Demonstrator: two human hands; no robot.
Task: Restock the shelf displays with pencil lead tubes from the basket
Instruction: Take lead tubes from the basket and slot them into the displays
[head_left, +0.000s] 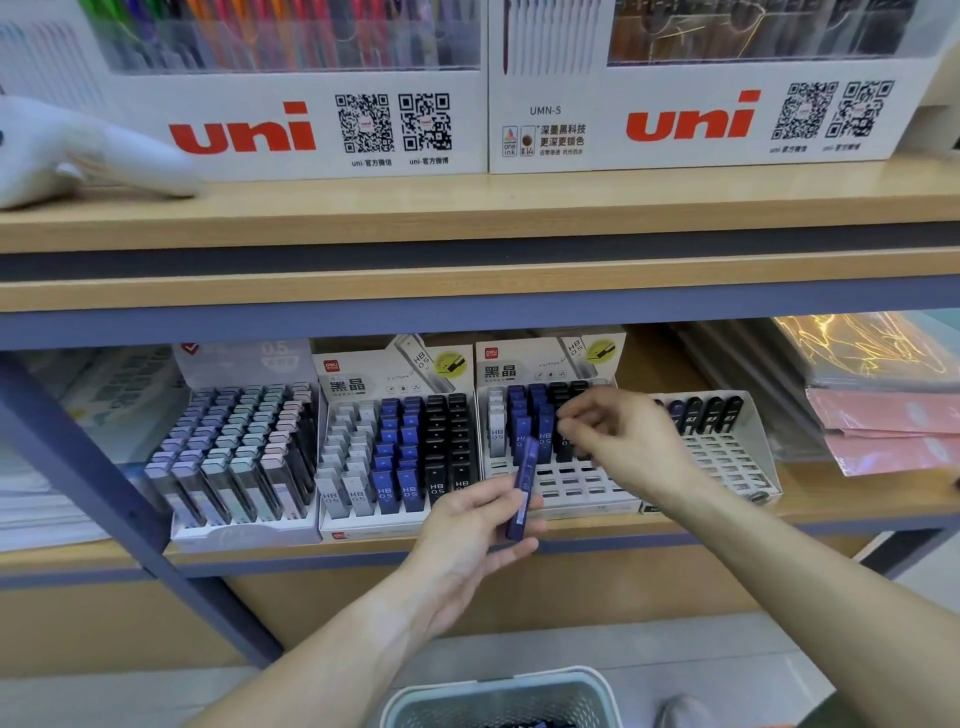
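Blue lead tube (523, 488) upright, pinched in left hand (475, 540) near shelf edge. Right hand (621, 441), fingers curled, reaches into half-filled display tray (558, 486); hold unclear, blurred. Basket (498, 699) nearest, below.

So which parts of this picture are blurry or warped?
Head view: the right hand is motion-blurred over the half-empty display; the white object at upper left is smeared; shelf edges bow from the wide-angle lens; the blue lead tube in the left hand is slightly soft.
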